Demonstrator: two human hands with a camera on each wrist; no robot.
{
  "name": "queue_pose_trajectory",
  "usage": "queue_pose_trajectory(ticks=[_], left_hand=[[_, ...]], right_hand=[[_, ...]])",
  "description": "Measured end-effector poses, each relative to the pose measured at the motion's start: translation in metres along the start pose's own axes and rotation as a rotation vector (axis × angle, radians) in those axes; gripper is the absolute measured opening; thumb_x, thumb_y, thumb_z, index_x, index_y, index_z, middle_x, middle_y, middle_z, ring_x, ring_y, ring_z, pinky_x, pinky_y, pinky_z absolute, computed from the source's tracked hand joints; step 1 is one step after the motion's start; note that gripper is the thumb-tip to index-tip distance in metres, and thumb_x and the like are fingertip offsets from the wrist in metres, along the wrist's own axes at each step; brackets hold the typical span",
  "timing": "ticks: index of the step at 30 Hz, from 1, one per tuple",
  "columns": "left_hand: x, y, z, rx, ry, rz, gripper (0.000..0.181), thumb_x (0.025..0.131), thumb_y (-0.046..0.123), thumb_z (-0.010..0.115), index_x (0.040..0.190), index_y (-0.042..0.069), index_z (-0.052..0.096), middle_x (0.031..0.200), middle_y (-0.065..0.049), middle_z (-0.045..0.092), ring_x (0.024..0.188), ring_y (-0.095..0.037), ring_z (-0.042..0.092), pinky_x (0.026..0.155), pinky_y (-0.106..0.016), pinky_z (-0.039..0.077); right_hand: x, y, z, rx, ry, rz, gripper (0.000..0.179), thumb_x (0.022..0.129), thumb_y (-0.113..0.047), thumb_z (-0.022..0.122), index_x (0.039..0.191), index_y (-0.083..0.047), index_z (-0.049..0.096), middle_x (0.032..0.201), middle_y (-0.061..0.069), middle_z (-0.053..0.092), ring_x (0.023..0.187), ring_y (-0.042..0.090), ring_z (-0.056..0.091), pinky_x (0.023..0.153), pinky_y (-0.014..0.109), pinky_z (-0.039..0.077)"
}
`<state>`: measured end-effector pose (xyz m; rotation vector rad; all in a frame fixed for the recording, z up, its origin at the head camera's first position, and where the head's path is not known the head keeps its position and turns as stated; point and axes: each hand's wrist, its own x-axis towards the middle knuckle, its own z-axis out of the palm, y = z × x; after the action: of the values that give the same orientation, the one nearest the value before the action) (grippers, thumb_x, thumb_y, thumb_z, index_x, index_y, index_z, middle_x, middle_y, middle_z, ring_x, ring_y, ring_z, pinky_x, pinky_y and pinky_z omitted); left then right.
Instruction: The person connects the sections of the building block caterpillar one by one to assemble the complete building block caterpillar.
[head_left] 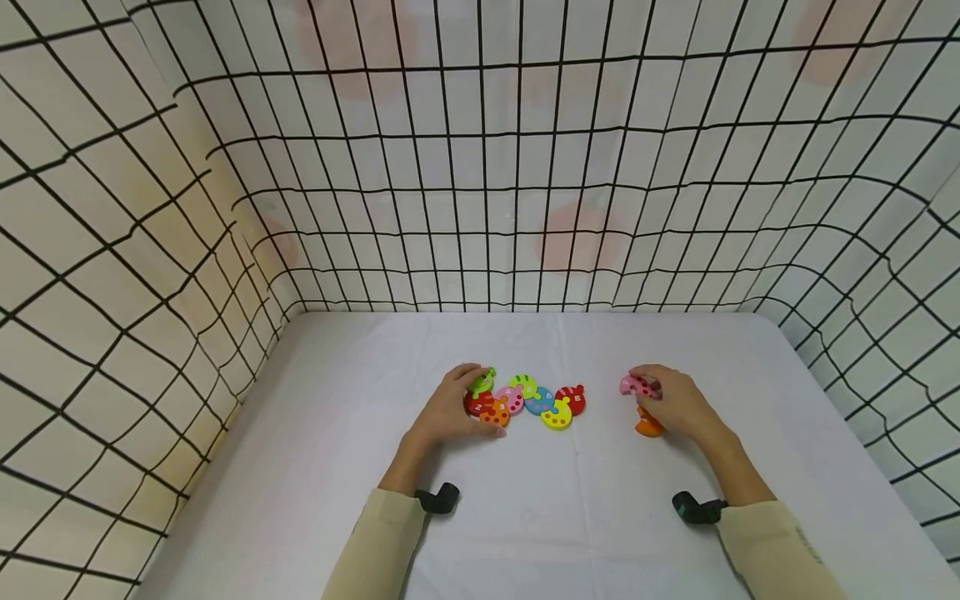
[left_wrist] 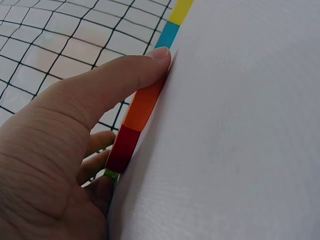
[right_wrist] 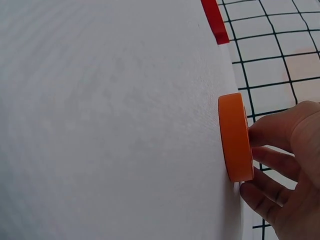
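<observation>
A wavy row of joined number puzzle pieces point(head_left: 538, 401) in red, orange, pink, green, blue and yellow lies flat on the table. My left hand point(head_left: 450, 408) holds its left end, fingers by the green end piece point(head_left: 483, 382) and thumb along the front edge. In the left wrist view the thumb lies over the side of the orange piece point(left_wrist: 145, 107), beside a red one point(left_wrist: 123, 150). To the right, my right hand point(head_left: 677, 402) pinches a pink spotted puzzle piece point(head_left: 634, 385). A separate orange piece point(head_left: 648, 424) lies just under that hand; the right wrist view shows its thick side.
White cloth covers the table point(head_left: 517, 517). Black wire grid panels point(head_left: 517, 158) with white backing rise behind and on both sides. A black wrist mount point(head_left: 438, 498) sits on the left wrist, another point(head_left: 697, 508) on the right.
</observation>
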<state>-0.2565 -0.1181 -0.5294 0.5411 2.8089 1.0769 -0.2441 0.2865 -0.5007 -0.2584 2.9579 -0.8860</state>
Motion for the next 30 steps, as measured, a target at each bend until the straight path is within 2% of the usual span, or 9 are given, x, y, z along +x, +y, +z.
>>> queue_pose_trajectory(ticks=[8, 12, 17, 23, 30], left_hand=[[-0.0005, 0.0048, -0.0014, 0.012, 0.011, 0.005, 0.105, 0.066, 0.057, 0.092, 0.155, 0.024, 0.047, 0.164, -0.001, 0.037, 0.152, -0.026, 0.035, 0.12, -0.053, 0.038], [-0.0007, 0.0051, -0.0018, 0.007, 0.017, 0.003, 0.106, 0.065, 0.057, 0.092, 0.155, 0.023, 0.047, 0.164, -0.001, 0.037, 0.152, -0.027, 0.035, 0.12, -0.053, 0.038], [-0.001, 0.004, -0.0009, 0.002, 0.017, -0.002, 0.107, 0.065, 0.058, 0.092, 0.155, 0.021, 0.047, 0.163, -0.002, 0.037, 0.152, -0.027, 0.035, 0.12, -0.053, 0.039], [0.0002, 0.0021, 0.0006, 0.007, 0.019, -0.004, 0.106, 0.065, 0.058, 0.092, 0.155, 0.022, 0.047, 0.163, -0.002, 0.037, 0.152, -0.027, 0.034, 0.119, -0.053, 0.04], [0.0002, 0.002, 0.0006, 0.007, 0.018, -0.009, 0.105, 0.066, 0.057, 0.092, 0.155, 0.024, 0.047, 0.164, -0.002, 0.037, 0.152, -0.027, 0.035, 0.119, -0.055, 0.039]], right_hand=[[0.0041, 0.0016, 0.0038, -0.004, 0.004, 0.014, 0.043, 0.098, -0.019, 0.067, 0.139, -0.007, 0.062, 0.132, 0.023, 0.063, 0.108, 0.037, 0.06, 0.093, 0.056, 0.055], [0.0056, 0.0014, 0.0042, -0.006, -0.021, 0.008, 0.047, 0.096, -0.021, 0.069, 0.14, -0.005, 0.06, 0.124, 0.02, 0.065, 0.102, 0.032, 0.058, 0.083, 0.044, 0.057], [0.0062, 0.0012, 0.0036, 0.003, -0.045, -0.007, 0.049, 0.095, -0.017, 0.069, 0.141, -0.004, 0.058, 0.109, 0.014, 0.064, 0.095, 0.027, 0.056, 0.072, 0.029, 0.052], [0.006, 0.0026, 0.004, 0.025, -0.04, -0.008, 0.048, 0.095, -0.017, 0.07, 0.141, -0.004, 0.059, 0.104, 0.013, 0.064, 0.093, 0.027, 0.056, 0.069, 0.028, 0.052], [0.0047, -0.0019, 0.0036, 0.039, -0.02, -0.017, 0.047, 0.098, -0.019, 0.07, 0.141, -0.007, 0.059, 0.109, 0.012, 0.064, 0.096, 0.026, 0.057, 0.072, 0.029, 0.053]])
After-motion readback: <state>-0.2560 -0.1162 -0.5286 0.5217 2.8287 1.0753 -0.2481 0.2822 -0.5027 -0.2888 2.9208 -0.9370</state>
